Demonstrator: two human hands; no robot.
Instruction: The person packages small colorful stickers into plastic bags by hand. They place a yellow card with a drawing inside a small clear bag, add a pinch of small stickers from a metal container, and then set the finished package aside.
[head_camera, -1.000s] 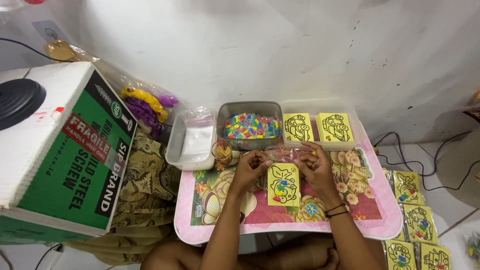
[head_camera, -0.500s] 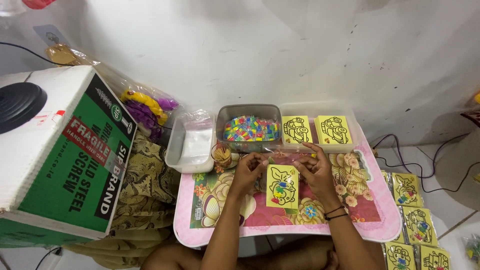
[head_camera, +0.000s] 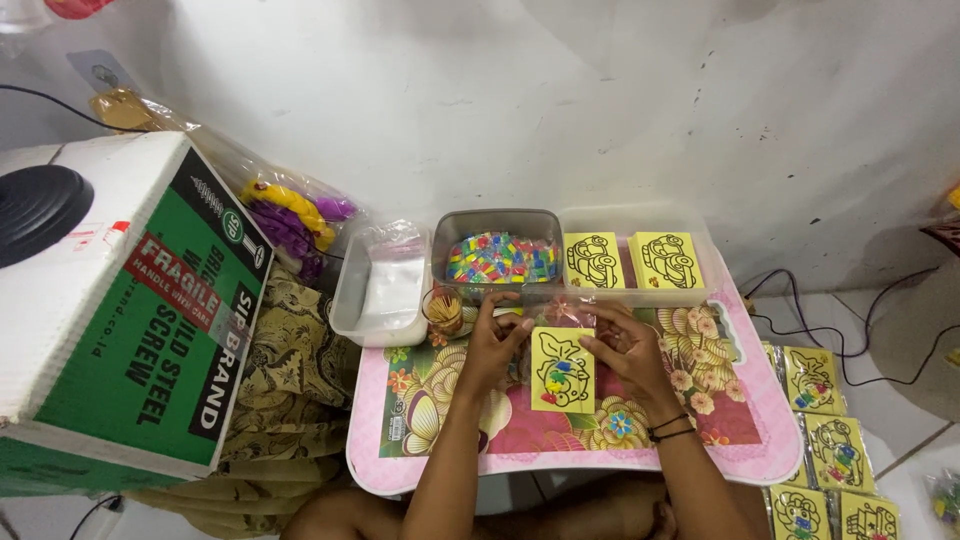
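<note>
Pinching a clear bag (head_camera: 560, 312) over a yellow card (head_camera: 563, 370), both hands' grip, left hand (head_camera: 495, 340), right hand (head_camera: 628, 345), tub (head_camera: 497, 222) of coloured pieces

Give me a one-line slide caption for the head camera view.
Both hands, left and right, hold a clear sleeve over a yellow picture card on a floral table.

sleeve (head_camera: 556, 310): clear glossy plastic | card (head_camera: 563, 370): matt yellow paper | table (head_camera: 760, 440): glossy printed plastic

My low pink floral bench (head_camera: 420, 455) stands against a scuffed white wall (head_camera: 560, 110); pale floor tiles (head_camera: 905, 400) lie to my right.
</note>
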